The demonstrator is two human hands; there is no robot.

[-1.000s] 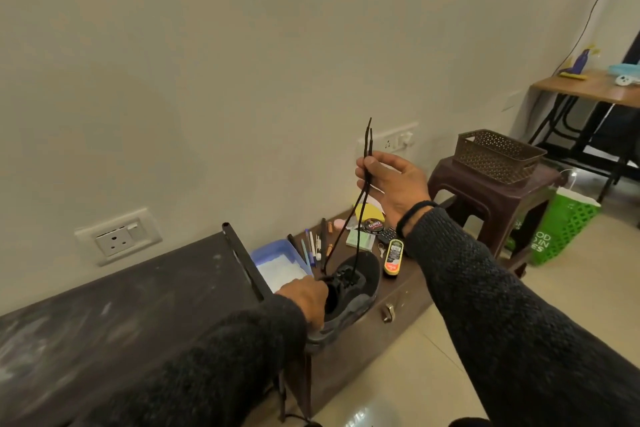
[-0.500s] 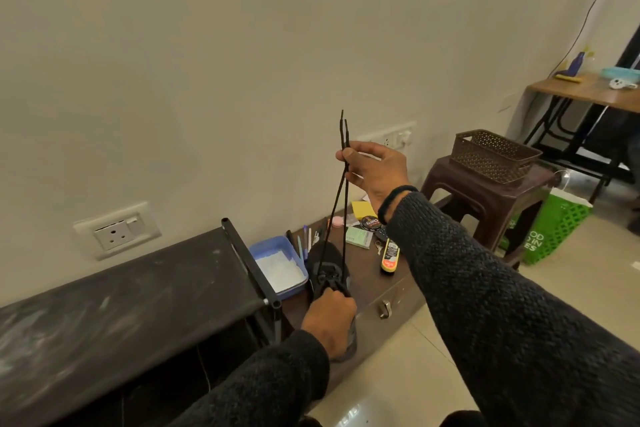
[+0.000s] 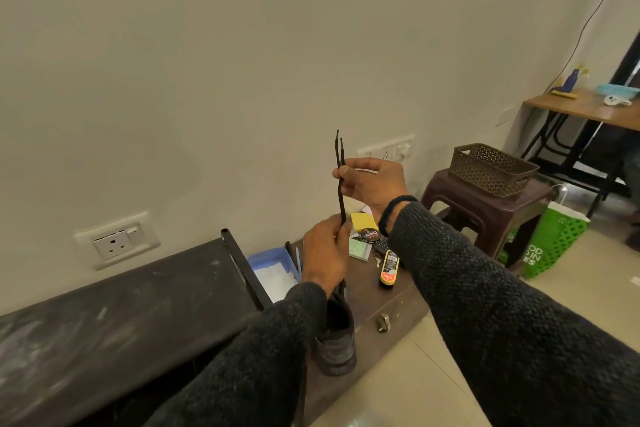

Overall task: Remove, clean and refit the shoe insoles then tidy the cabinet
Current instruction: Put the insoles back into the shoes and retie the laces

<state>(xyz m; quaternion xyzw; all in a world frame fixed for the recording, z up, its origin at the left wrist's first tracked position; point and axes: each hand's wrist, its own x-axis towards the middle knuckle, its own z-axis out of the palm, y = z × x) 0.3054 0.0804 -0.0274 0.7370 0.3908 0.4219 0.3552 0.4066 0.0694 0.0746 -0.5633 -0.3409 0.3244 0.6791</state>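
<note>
R hand (image 3: 372, 184) pinches black laces (image 3: 341, 196) near tips; L hand (image 3: 325, 255) grips them lower; dark shoe (image 3: 336, 340) hangs below, over cabinet (image 3: 367, 305).

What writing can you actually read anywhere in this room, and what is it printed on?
"OD IN ES": white letters, partly cut off, on the green paper bag beside the stool.
A red script logo sits on the round black tin; too blurred to read surely.
Print on the yellow-and-black bottle and the pale green card is too small to read.
</note>
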